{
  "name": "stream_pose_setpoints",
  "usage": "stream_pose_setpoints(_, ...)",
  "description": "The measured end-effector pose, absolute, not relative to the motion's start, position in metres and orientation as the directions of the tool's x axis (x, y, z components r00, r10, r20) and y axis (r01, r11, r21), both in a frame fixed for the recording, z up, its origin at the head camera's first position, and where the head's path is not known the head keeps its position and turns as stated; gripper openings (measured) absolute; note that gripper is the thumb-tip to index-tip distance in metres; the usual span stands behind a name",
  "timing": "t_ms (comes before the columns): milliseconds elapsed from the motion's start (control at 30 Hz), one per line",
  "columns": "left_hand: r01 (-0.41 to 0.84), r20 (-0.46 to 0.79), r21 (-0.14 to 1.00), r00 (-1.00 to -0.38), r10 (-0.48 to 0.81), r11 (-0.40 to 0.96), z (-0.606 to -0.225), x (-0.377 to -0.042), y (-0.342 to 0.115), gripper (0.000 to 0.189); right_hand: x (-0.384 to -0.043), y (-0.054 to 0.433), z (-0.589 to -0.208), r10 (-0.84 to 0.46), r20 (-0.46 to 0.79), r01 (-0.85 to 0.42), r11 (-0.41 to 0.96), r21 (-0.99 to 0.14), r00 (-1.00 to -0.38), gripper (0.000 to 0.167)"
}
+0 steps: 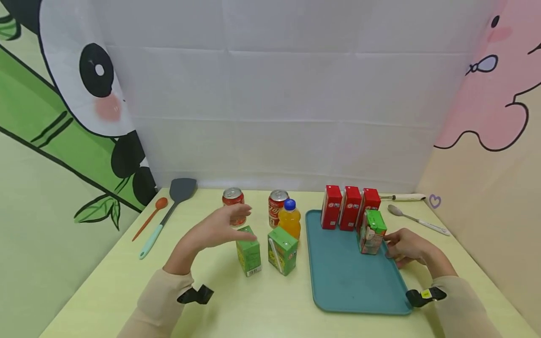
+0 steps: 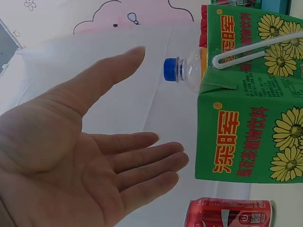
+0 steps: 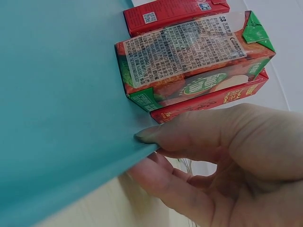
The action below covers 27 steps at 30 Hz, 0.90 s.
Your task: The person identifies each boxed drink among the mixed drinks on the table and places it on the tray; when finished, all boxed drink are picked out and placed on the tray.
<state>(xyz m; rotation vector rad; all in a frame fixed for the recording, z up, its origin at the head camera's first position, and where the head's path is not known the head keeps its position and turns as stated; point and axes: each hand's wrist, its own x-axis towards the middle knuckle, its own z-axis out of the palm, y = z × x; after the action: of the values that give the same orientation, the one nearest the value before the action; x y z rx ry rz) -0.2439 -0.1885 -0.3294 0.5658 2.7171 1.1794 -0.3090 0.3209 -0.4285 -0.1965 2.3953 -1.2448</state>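
My left hand (image 1: pixel 215 228) hovers just left of a green drink carton (image 1: pixel 249 256), thumb and fingers spread. In the left wrist view, its palm shows with nothing in it, apart from the carton (image 2: pixel 246 137). A second green carton (image 1: pixel 282 251) with a straw on its side stands to the right. My right hand (image 1: pixel 407 249) holds the right rim of the blue-green tray (image 1: pixel 351 288); in the right wrist view, thumb above and fingers below pinch the edge. Beside that hand, a green-topped carton (image 1: pixel 373 234) stands on the tray, in front of red cartons (image 1: pixel 349 209).
Behind the green cartons stand an orange drink bottle (image 1: pixel 289 223) with a blue cap and two red cans, one left (image 1: pixel 233 199) and one right (image 1: pixel 277 206). A spatula (image 1: pixel 169 216) and an orange spoon (image 1: pixel 150 218) lie left. Right of the tray lies a grey spoon (image 1: pixel 416 219).
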Motion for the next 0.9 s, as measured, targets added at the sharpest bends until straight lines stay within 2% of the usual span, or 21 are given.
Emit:
stream_pose_setpoints(333,0.316,-0.035,0.661,-0.893,0.449,0.68,-0.336,-0.248,-0.189,0.086,-0.31,0.32,-0.427,-0.312,-0.312,0.074,0.591,-0.803,-0.897,0.067)
stream_pose_setpoints(500,0.409,-0.077,0.611,-0.822,0.565,0.678,-0.344,-0.252,-0.196,0.095,-0.31,0.32,-0.428,-0.313,-0.315,0.077,0.589,-0.804,-0.896,0.067)
stream_pose_setpoints(633,0.457,-0.076,0.616,-0.777,0.625,0.642,-0.35,-0.259,-0.2,0.096,-0.31,0.321,-0.429,-0.314,-0.314,0.075,0.589,-0.804,-0.896,0.067)
stream_pose_setpoints(733,0.464,-0.069,0.628,-0.767,0.638,0.625,-0.355,-0.264,-0.204,0.09,-0.311,0.321,-0.43,-0.312,-0.318,0.079,0.592,-0.802,-0.895,0.067)
stream_pose_setpoints(900,0.483,-0.057,0.651,-0.737,0.673,0.585,-0.361,-0.271,-0.211,0.062,-0.311,0.321,-0.43,-0.313,-0.319,0.078,0.593,-0.801,-0.894,0.066)
